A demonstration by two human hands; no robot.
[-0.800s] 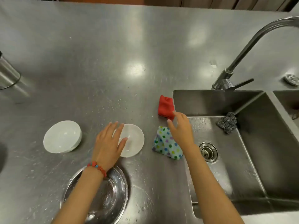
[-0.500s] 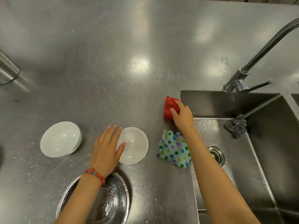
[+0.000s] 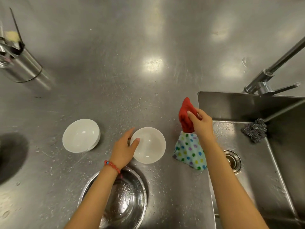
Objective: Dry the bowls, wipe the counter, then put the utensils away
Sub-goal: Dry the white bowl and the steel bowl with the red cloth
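Note:
Two white bowls stand upright on the wet steel counter (image 3: 148, 47): the left bowl (image 3: 81, 135) alone, the right bowl (image 3: 149, 145) with my left hand (image 3: 124, 149) gripping its left rim, thumb inside. My right hand (image 3: 200, 123) pinches a red cloth (image 3: 185, 115) and holds it lifted beside the sink's left edge. A polka-dot cloth (image 3: 189, 150) lies crumpled on the counter just below the red one. A steel utensil holder (image 3: 21, 65) with a few utensils stands at the far left.
A wet steel mixing bowl (image 3: 125, 200) sits near the front edge, under my left forearm. The sink (image 3: 264, 162) on the right holds a steel scourer (image 3: 255, 130) and a drain (image 3: 231, 160). The faucet (image 3: 270, 76) rises behind it. Water drops dot the counter.
My right hand reached from the dotted cloth to the red cloth, closed on it and raised it off the counter. My left hand shifted from lying over the right bowl to gripping its rim.

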